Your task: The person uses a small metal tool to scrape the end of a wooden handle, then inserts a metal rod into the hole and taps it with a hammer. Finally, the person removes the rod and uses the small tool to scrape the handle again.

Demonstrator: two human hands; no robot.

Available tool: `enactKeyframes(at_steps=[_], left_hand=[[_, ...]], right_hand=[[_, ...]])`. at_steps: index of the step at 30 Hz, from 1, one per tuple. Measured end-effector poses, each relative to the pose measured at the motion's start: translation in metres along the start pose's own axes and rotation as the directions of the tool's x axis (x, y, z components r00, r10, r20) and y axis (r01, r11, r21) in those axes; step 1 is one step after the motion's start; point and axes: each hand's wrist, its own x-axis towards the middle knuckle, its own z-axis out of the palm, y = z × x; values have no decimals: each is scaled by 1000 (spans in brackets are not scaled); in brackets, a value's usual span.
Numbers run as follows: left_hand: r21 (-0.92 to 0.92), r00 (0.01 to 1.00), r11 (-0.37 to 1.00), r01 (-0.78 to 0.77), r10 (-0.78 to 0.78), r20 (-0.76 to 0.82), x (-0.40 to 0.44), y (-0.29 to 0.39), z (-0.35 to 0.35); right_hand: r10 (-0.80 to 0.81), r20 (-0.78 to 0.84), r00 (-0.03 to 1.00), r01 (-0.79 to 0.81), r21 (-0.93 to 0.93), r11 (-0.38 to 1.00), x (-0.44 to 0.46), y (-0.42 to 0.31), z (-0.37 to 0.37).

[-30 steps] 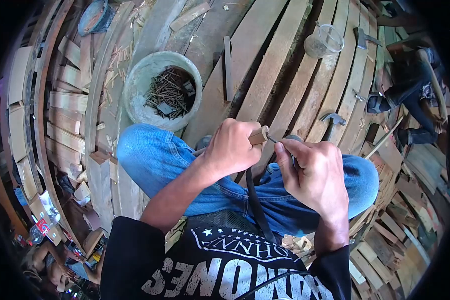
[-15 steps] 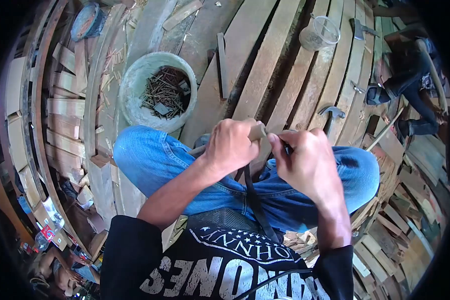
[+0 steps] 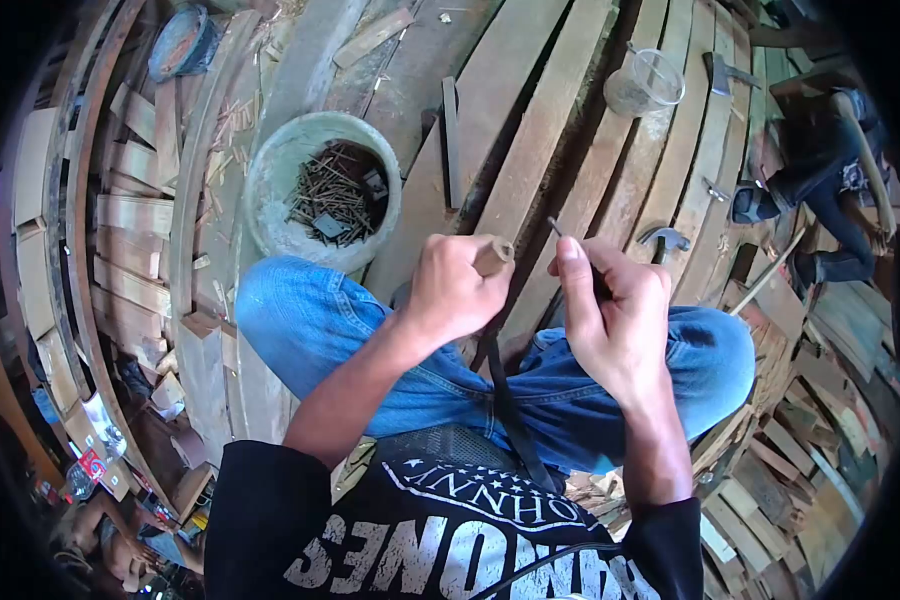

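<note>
My left hand is closed around a wooden piece, whose rounded end sticks out between thumb and forefinger. Just to its right, my right hand pinches a thin dark metal rod, its tip pointing up and left. A gap separates the rod from the wooden piece. Both hands are above my lap. Beyond my left knee, a whitish bucket holds many nails and a small greyish block.
A claw hammer lies on the planks past my right knee. Farther off are a clear plastic tub, an axe-like tool and a blue container. Other people's limbs show at the right and lower left.
My hands have drawn apart. The rod's tip, at the wooden piece's end a second ago, now stands free, and the wooden piece has tilted.
</note>
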Motion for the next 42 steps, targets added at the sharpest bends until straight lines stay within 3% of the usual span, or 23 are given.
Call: enactKeyframes(at_steps=[4,9,13,16,19,23,25,31,33,35,36,37,38,39,41,42], left_hand=[[-34,997,999,34,-32,66,-2,0,-2],[-42,990,997,64,-58,125,-7,-5,3],[-71,995,997,-8,15,95,-6,-7,10],[12,985,1000,23,-25,172,-5,-8,14],[82,950,989,126,-144,277,-5,-2,12],[78,949,990,119,-136,284,-5,-4,16],[62,955,993,100,-113,273,-6,-7,16],[97,966,993,65,-88,244,-6,-14,17],[116,975,991,70,-93,204,-3,-19,20],[141,979,986,83,-107,175,0,-21,17],[69,975,990,124,-135,178,6,-16,11],[-3,970,987,163,-160,181,10,-14,7],[-91,978,995,39,-19,208,0,-14,8],[-87,975,995,46,-26,222,0,-15,7],[-59,991,998,19,-12,130,7,-12,5],[-67,991,995,80,-72,110,10,-9,0]], right_hand=[[-5,145,989,14,-61,998,-7,-5,-2],[-36,197,980,75,-196,978,-8,-13,-4],[-3,249,968,68,-253,965,-3,-18,-13],[-31,237,971,116,-355,928,-3,-14,-16],[12,291,957,89,-332,939,-1,-9,-15],[63,312,948,40,-313,949,4,-4,-15],[162,393,905,-104,-165,981,8,4,-14],[245,428,870,-218,-111,970,17,9,-7],[212,416,884,-185,-106,977,15,17,0],[243,307,920,-244,-38,969,10,13,14],[235,248,940,-244,7,970,7,10,21],[129,73,989,-138,130,982,3,12,35],[143,24,989,-145,107,984,6,16,41],[162,-28,986,-159,87,983,10,19,46],[187,-111,976,-153,257,954,18,16,43],[179,-128,976,-145,241,960,18,14,38]])
